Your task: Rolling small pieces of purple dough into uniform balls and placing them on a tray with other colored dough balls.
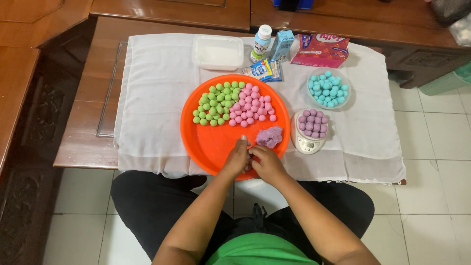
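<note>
The purple dough lump (pixel 270 137) lies on the orange tray (pixel 206 142), just beyond the hands, an uneven, crumpled mass with its long axis slanting from near-left to far-right. Left hand (pixel 237 158) and right hand (pixel 265 164) meet at the tray's near edge, fingers (pixel 253 151) pinched together; what they pinch is hidden

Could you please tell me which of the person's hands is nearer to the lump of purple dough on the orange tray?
The right hand, just below the purple dough lump. The left hand sits farther to the lump's lower left.
</note>
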